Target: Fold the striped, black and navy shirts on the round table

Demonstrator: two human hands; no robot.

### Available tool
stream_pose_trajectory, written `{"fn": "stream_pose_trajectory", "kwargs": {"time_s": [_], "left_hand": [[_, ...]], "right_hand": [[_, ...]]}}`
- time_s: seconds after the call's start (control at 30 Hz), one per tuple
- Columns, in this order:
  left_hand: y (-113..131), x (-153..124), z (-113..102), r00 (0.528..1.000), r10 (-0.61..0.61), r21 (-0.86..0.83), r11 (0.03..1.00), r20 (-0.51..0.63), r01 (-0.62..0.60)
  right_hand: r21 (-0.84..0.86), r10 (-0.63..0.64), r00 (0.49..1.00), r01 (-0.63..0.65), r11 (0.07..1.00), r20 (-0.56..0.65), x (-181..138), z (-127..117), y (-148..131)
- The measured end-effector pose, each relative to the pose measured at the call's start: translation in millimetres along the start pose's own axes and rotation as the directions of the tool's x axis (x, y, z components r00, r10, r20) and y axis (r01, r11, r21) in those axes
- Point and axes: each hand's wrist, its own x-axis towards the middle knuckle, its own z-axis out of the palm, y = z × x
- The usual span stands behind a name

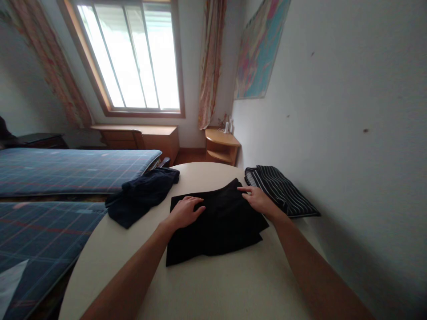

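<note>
Black garment [216,222] on cream tabletop [213,284]; navy cloth [142,195]; black, white-striped cloth [283,189]; blue plaid bed [66,169]; multicoloured wall map [260,49].

Location: bedroom in a private home.
Indicators: two beds [66,171] with blue plaid covers at left; wide window [133,55] flanked by floral curtains [211,58]; low wooden desk [140,135] under the sill; wooden corner shelf [222,149]; wall map [260,46] on the plain white wall; round pale tabletop [213,284] carrying folded garments [216,222].
</note>
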Motion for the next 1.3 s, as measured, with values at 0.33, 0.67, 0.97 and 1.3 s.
{"fn": "stream_pose_trajectory", "kwargs": {"time_s": [0.33,0.67,0.97,1.3], "left_hand": [[-52,0,-40,0.923,-0.373,-0.191,0.903,0.095,0.385],[-65,-9,-57,0.767,-0.592,-0.506,0.595,0.25,0.624],[-67,-6,-55,0.727,-0.663,-0.549,0.546,0.179,0.633],[-89,0,-31,0.773,-0.633,-0.377,0.708,0.035,0.597]], "right_hand": [[-0.394,-0.245,0.958,0.284,0.874,0.146,10,-1,-122],[-0.458,-0.187,0.932,0.319,0.83,0.309,-12,84,-200],[-0.395,-0.206,0.897,0.366,0.843,0.391,-30,169,-188],[-0.122,-0.49,0.818,0.543,0.831,0.301,-39,146,-143]]}}
